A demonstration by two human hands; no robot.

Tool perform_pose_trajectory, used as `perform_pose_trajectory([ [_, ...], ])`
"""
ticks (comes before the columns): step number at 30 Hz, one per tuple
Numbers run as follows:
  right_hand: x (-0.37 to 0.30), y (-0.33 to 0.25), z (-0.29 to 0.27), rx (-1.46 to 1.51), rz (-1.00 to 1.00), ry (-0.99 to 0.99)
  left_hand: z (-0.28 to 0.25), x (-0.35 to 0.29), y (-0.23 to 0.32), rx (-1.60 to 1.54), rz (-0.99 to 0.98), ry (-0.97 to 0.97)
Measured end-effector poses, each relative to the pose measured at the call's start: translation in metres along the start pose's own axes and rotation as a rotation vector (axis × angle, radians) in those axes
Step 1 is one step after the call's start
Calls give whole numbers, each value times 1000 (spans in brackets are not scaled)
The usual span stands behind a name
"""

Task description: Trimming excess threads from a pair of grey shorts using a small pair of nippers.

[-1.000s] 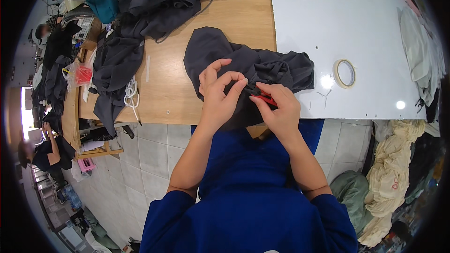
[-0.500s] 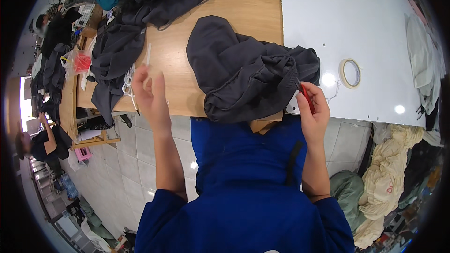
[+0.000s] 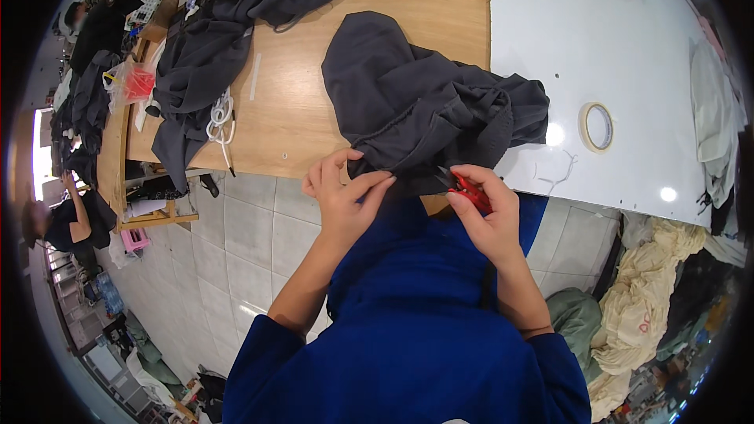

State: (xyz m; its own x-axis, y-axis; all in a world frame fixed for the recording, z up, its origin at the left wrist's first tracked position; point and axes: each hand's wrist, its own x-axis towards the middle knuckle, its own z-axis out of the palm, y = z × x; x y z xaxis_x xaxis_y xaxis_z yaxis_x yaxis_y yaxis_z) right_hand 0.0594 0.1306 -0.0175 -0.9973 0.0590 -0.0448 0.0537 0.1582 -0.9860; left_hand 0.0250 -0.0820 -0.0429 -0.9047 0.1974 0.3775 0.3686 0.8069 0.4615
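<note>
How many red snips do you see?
1: the red-handled thread snips in the right hand, near the dark grey garment. Others may be hidden under cloth.

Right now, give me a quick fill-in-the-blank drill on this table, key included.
1. The snips are in the person's ____ hand.
2. The snips' handles are ____.
3. The tape roll lies on the tabletop coloured ____.
4. The white cord lies to the tape roll's ____.

Key: right; red; white; left.

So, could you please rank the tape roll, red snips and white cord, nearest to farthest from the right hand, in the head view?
1. Red snips: in the right hand.
2. Tape roll: to the right.
3. White cord: far left.
</note>
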Motion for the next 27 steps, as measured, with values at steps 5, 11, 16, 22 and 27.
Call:
perform_pose_trajectory([
  [5, 0, 4, 13, -49, -67, -42, -5, 1, -16, -439, -281, -23],
  [11, 3, 8, 26, -81, -51, -120, -14, -7, -17, -536, -289, 14],
  [16, 8, 20, 30, 86, 39, -62, -2, -12, -5, 51, 84, -99],
  [22, 62, 17, 43, 60, -53, -231, 31, 11, -57, -467, -226, -145],
  [27, 97, 41, 49, 86, 60, -192, 18, 29, -57, -890, -643, -316],
])
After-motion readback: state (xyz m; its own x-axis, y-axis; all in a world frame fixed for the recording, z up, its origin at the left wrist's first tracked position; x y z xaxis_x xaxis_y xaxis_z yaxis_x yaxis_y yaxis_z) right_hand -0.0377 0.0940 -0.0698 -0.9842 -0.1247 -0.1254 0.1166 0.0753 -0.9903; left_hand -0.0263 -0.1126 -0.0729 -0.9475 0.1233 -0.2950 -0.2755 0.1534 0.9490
